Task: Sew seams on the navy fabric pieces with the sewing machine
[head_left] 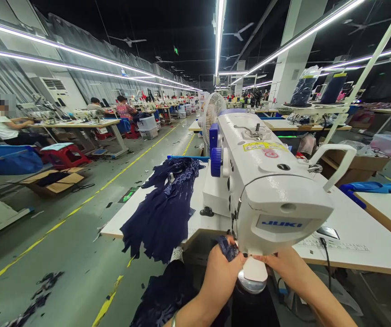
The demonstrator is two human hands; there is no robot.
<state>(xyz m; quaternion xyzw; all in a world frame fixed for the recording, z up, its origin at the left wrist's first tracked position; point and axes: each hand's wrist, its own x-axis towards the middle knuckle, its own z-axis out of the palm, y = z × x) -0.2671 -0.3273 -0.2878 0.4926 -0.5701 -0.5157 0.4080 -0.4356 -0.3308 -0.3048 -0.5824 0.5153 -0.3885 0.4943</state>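
1 left hand [222, 267] closed around navy fabric [227, 250], 1 right hand [280, 262], grip unclear, near the sewing machine [279, 200]

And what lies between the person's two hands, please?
In the head view, a small white plate lies between the left hand and the right hand.

Navy fabric [227, 249] in left fingers [239, 260]

Left hand [221, 268], bare; left forearm [195, 309], bearing one narrow silver-toned band [173, 320], cut by my view's lower edge, so I cannot tell bangle from bracelet; right hand [280, 261], bare; right forearm [318, 290], uncovered as far as I can see; one white shoe [177, 254], ridged on top, seemingly the wearer's; dark trouser leg [175, 269] above it, partly hidden.
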